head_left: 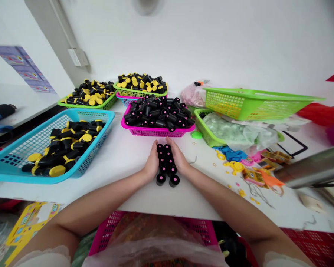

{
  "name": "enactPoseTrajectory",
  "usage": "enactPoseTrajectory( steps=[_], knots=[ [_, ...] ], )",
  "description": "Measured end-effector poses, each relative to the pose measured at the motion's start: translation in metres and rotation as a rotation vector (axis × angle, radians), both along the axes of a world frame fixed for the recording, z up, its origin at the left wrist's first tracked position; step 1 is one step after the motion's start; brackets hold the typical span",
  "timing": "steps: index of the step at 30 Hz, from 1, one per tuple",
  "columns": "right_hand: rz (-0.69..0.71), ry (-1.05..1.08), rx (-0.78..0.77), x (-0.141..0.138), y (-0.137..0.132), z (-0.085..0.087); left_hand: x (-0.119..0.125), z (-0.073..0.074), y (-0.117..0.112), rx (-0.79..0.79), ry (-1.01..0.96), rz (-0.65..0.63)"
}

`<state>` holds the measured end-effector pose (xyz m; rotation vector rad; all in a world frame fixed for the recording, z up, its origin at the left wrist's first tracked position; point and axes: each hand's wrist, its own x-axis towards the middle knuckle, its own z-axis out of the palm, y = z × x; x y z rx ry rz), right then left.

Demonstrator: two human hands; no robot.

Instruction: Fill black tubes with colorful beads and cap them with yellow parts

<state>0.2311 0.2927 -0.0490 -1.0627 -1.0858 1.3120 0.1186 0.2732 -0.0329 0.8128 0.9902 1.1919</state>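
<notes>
Several small black cylinders with pink centres (166, 163) stand upright in a tight cluster on the white table (122, 155). My left hand (151, 163) lies against the cluster's left side and my right hand (179, 159) against its right side. Both hands have fingers stretched flat and pressed to the pieces, cupping them between the palms. Two of the cylinders (167, 180) stick out of the cluster at the near end. Just beyond the fingertips sits a pink basket (156, 131) heaped with the same black pieces.
A blue basket (13, 157) at left holds black pieces with yellow caps. Two green baskets (85, 105) of similar parts stand behind. At right are an empty green basket (256, 104), plastic bags, and scattered yellow and blue bits. Another pink basket (111, 231) sits below the table edge.
</notes>
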Motion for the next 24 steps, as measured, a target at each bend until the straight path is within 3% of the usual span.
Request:
enactPoseTrajectory(
  steps=[7, 14, 21, 24],
  knots=[
    [-0.144, 0.064, -0.049, 0.007, -0.008, -0.002, -0.005, 0.002, 0.004, -0.002, -0.037, 0.088],
    [-0.06, 0.101, -0.111, -0.005, -0.04, 0.006, -0.008, 0.003, -0.028, -0.092, 0.046, 0.126],
    [-0.078, 0.136, -0.107, -0.01, -0.043, 0.002, -0.003, 0.006, -0.059, -0.179, -0.058, 0.042],
    [-0.054, 0.12, -0.118, -0.008, -0.043, 0.003, -0.007, 0.0, -0.058, -0.205, -0.041, 0.073]
  ],
)
